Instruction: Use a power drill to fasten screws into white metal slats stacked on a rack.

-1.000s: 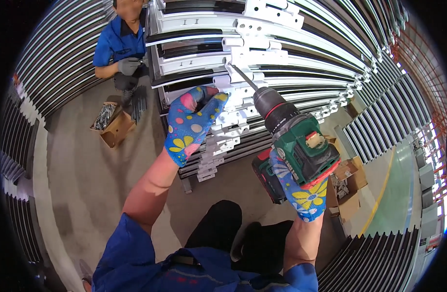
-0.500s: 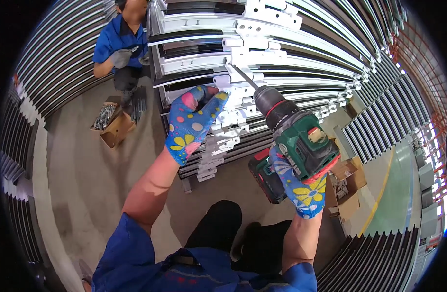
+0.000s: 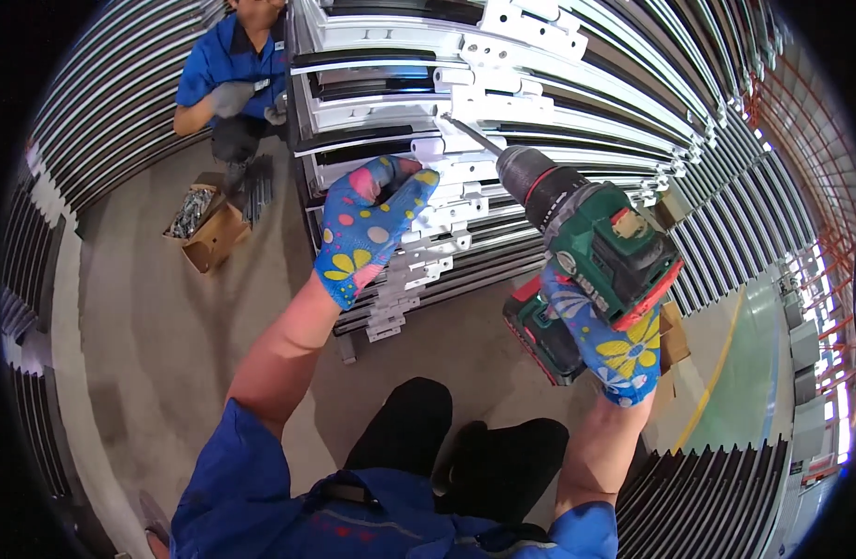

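Note:
My right hand (image 3: pixel 607 328), in a blue flowered glove, wraps the handle of a green and black cordless drill (image 3: pixel 600 238). The drill's long bit (image 3: pixel 474 136) points up and left, its tip at the white metal of a hinge (image 3: pixel 463 104) on a stacked frame profile. To the left, my left hand (image 3: pixel 370 224), gloved alike, has thumb and forefinger curled together at a lower white hinge (image 3: pixel 430 149). What lies between those fingertips is hidden. White and black profiles (image 3: pixel 372 116) are stacked in layers, with white hinges along them.
At the upper left a person in blue (image 3: pixel 232 84) with grey gloves crouches near an open cardboard box (image 3: pixel 213 238) of metal parts. Another carton (image 3: pixel 672 337) is partly behind my right hand. More racked profiles (image 3: pixel 717 489) stand at lower right and along both sides.
My right hand and the drill body have swung right, while the bit tip stays near the same hinge. My left hand keeps its pose. The whole view has shifted slightly.

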A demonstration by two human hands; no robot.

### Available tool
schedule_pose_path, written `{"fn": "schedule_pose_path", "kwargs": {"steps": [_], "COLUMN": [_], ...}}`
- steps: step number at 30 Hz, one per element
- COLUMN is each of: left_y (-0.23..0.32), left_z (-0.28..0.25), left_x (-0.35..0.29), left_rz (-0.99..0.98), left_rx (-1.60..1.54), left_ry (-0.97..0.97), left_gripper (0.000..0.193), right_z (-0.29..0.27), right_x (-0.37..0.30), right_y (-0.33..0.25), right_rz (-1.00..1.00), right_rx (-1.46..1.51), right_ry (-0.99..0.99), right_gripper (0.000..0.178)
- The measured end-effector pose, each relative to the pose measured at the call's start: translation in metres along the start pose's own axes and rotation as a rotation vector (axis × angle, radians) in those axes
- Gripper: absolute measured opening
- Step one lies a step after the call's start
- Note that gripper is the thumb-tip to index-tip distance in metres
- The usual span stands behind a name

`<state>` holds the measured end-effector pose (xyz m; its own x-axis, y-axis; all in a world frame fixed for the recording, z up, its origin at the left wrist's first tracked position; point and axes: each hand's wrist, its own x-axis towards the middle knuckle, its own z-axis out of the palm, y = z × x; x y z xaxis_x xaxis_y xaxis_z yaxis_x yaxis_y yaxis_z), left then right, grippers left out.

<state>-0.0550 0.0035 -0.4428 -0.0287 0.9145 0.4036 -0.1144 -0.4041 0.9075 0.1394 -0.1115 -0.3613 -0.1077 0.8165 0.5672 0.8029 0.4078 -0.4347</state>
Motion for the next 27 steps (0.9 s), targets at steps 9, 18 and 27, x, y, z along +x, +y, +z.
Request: {"fn": "schedule_pose_path", "kwargs": {"steps": [9, 18, 27], "left_y": [0.001, -0.001, -0.005], "left_z": [0.003, 0.0, 0.0], "left_x": [0.0, 0.001, 0.002], "left_rz": [0.003, 0.018, 0.029], "left_rx": [-0.068, -0.041, 0.0], "left_ry": [-0.005, -0.049, -0.017], "left_gripper": [0.018, 0.012, 0.02], "right_z": [0.005, 0.003, 0.014], "right_x": [-0.003, -0.001, -0.018], "right_y": [0.007, 0.008, 0.022], "right_rz": [-0.004, -0.242, 0.055], "right_rx": [-0.046, -0.129, -0.116], "right_ry": [0.056, 0.012, -0.01], "right_gripper": [0.023, 0.022, 0.023]}}
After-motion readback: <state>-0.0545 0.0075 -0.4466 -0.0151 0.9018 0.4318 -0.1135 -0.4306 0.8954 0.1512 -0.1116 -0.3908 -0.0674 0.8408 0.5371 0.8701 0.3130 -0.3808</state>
